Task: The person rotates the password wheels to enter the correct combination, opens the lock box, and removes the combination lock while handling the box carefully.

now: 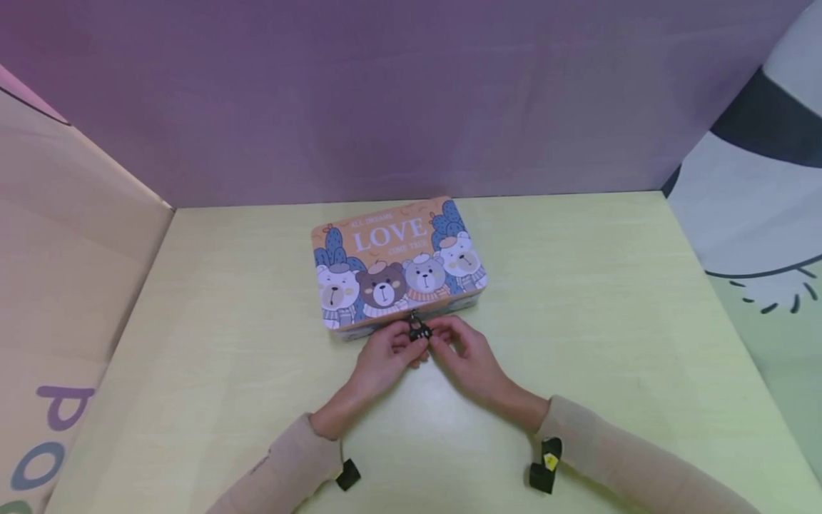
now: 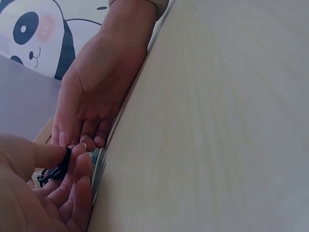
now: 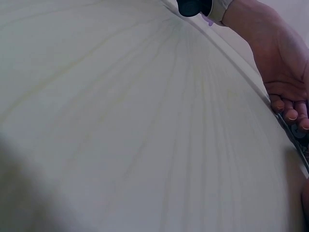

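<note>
Near the middle of the tabletop's (image 1: 610, 321) far edge, we recorded a bear-print box (image 1: 398, 264), closed and set slightly askew. At its near side we found a small black padlock (image 1: 420, 331); whether it was locked we could not tell. We saw the left hand (image 1: 384, 359) pinch the padlock between thumb and curled fingers, with no gap left around it. We noted the right hand (image 1: 474, 360) pinching its other end between thumb and forefinger.

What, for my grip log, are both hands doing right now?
Left hand: holding the black padlock.
Right hand: at the padlock; whether gripping cannot be told.
</note>
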Action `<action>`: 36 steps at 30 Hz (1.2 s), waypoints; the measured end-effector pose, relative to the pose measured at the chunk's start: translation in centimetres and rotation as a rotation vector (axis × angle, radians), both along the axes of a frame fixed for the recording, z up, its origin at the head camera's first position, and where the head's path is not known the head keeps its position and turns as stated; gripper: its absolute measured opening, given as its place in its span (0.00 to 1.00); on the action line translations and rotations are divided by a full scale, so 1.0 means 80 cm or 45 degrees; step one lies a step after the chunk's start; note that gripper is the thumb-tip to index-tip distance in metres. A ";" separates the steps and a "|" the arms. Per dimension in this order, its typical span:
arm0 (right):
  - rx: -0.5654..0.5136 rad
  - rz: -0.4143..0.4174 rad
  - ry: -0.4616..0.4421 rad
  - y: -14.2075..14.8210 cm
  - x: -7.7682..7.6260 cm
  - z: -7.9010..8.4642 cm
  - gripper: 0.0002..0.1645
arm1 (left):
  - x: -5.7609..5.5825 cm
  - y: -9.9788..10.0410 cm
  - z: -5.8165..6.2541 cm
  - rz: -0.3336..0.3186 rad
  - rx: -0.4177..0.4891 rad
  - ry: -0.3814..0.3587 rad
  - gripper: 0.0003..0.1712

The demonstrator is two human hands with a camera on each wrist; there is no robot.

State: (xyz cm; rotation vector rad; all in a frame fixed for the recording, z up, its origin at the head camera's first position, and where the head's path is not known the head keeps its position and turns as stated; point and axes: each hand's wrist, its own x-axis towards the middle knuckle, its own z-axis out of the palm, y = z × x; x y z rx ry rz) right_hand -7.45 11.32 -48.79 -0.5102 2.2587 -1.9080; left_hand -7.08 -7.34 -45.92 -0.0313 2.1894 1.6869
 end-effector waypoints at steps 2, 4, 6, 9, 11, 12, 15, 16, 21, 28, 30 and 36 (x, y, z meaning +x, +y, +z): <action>0.000 0.002 0.005 0.000 0.000 0.000 0.15 | 0.000 0.000 0.000 -0.002 0.004 0.001 0.11; -0.003 0.006 0.012 0.001 0.000 -0.001 0.15 | 0.000 0.001 0.001 0.003 0.009 -0.002 0.11; -0.004 0.009 0.016 0.001 0.000 -0.002 0.15 | 0.000 0.001 0.001 0.009 0.013 0.002 0.11; -0.001 0.009 0.017 0.001 0.000 -0.002 0.15 | 0.001 0.002 0.001 0.018 0.020 0.011 0.11; -0.001 0.009 0.016 0.001 0.000 -0.002 0.15 | 0.001 0.002 0.001 0.022 0.022 0.008 0.11; -0.001 0.008 0.016 0.001 0.000 -0.002 0.15 | 0.001 0.002 0.001 0.020 0.020 0.007 0.11; -0.006 0.008 0.015 0.001 0.000 -0.003 0.15 | 0.000 0.002 0.002 0.017 0.017 -0.003 0.10; -0.006 0.007 0.014 0.001 -0.001 -0.003 0.15 | 0.000 0.002 0.001 0.016 0.015 -0.006 0.10; -0.005 0.007 0.013 0.002 -0.001 -0.002 0.15 | 0.000 0.002 0.000 0.010 -0.007 0.002 0.10; -0.009 0.009 0.013 0.001 0.000 -0.001 0.15 | 0.000 0.001 -0.001 0.011 -0.012 0.012 0.11; -0.012 0.010 0.007 0.001 0.000 0.000 0.15 | 0.000 0.001 -0.001 0.016 -0.014 0.012 0.11; -0.009 0.001 0.025 0.001 -0.001 -0.003 0.15 | 0.002 0.002 0.000 0.045 0.020 0.003 0.11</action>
